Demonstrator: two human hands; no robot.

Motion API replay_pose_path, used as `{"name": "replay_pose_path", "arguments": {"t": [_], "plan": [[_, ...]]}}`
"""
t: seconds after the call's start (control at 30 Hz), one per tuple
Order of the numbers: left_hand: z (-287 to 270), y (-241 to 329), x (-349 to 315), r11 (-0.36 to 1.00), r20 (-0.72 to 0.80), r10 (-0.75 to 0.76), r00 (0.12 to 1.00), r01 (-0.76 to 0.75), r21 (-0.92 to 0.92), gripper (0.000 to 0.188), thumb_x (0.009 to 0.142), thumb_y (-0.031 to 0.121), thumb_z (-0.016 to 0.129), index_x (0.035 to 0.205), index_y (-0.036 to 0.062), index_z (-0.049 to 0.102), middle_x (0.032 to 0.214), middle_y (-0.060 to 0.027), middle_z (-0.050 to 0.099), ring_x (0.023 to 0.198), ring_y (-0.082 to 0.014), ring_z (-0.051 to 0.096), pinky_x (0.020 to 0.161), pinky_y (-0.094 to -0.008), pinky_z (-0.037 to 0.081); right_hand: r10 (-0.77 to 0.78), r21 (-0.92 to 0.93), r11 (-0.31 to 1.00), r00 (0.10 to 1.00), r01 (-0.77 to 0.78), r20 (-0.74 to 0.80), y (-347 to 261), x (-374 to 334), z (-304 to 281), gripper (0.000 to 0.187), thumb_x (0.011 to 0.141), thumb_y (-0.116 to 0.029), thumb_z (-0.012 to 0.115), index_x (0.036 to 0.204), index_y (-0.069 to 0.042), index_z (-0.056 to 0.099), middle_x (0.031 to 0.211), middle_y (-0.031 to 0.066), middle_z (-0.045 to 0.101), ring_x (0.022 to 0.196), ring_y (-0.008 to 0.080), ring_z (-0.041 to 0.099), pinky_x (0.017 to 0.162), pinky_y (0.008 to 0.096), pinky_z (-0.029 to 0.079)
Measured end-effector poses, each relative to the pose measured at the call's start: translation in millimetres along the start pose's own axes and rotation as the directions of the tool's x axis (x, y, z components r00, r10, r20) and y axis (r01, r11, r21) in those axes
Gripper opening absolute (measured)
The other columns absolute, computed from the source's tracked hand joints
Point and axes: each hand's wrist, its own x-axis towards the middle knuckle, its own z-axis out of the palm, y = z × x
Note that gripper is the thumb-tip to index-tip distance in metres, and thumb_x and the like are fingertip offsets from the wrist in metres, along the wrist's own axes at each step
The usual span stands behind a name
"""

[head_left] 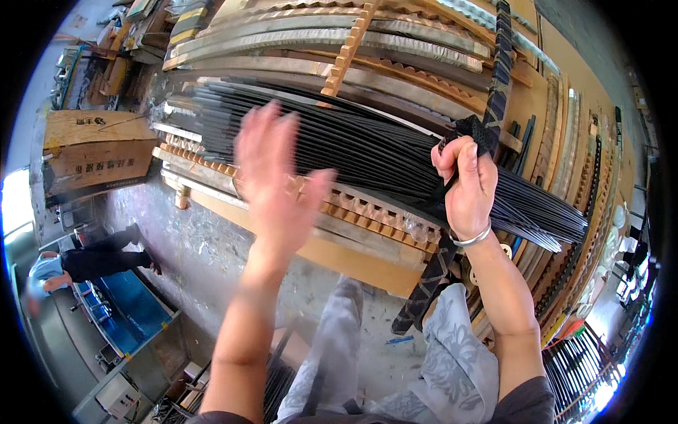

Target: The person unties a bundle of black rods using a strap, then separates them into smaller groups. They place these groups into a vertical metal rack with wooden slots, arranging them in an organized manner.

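Observation:
A thick bundle of thin black rods (346, 152) lies slantwise on a rack of wooden strips. My right hand (469, 185), with a metal bracelet at its wrist, is closed in a fist around a black strap (472, 128) that goes around the bundle near its right end. My left hand (272, 177), smeared by motion, is held over the left part of the rods with its fingers and thumb apart. Nothing shows in it; whether it touches the rods I cannot tell. The rods' left ends are blurred, while the right ends fan out unevenly.
Notched wooden strips (395, 230) and long slats (282, 44) lie beside and beyond the bundle. A dark wrapped bar (498, 71) crosses the rack. At the left stand a cardboard box (99, 145), a blue-topped machine (131, 307) and another person (70, 267).

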Motion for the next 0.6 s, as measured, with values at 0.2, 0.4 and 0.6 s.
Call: {"name": "replay_pose_path", "arguments": {"t": [0.2, 0.4, 0.6], "plan": [[41.5, 6.9, 26.8, 0.955, 0.508, 0.035, 0.86, -0.18, 0.238, 0.113, 0.059, 0.066, 0.068, 0.139, -0.0053, 0.032, 0.145, -0.0207, 0.034, 0.138, -0.0356, 0.026, 0.113, -0.0477, 0.019, 0.015, -0.254, 0.967, 0.994, 0.014, 0.111, -4.7, -3.0, -0.2, 0.039, 0.102, -0.029, 0.039, 0.092, 0.002, 0.061, 0.085, 0.0062, 0.061, 0.079, 0.0137, 0.057, 0.075, 0.0274, 0.046], [53.2, -3.8, 18.6, 0.96, 0.535, 0.063, 0.842, -0.199, 0.199, 0.129, 0.044, 0.062, 0.078, 0.14, -0.0073, 0.027, 0.145, -0.0232, 0.032, 0.138, -0.0373, 0.026, 0.114, -0.048, 0.017, -0.005, -0.299, 0.951, 0.97, 0.08, 0.244, 6.9, 4.6, 6.6, 0.038, 0.101, -0.029, 0.04, 0.095, 0.001, 0.062, 0.092, 0.0089, 0.064, 0.089, 0.0208, 0.059, 0.092, 0.0364, 0.043], [48.7, 1.3, 25.8, 0.979, 0.496, 0.205, 0.844, -0.183, -0.093, 0.099, 0.061, 0.036, 0.081, 0.14, -0.0005, 0.032, 0.14, -0.0222, 0.041, 0.135, -0.0353, 0.033, 0.112, -0.0464, 0.024, -0.193, -0.362, 0.886, 0.94, 0.29, 0.281, 11.5, 5.5, 2.3, 0.028, 0.098, -0.026, 0.047, 0.102, -0.003, 0.063, 0.106, 0.0157, 0.063, 0.107, 0.0312, 0.059, 0.101, 0.043, 0.039]]}}
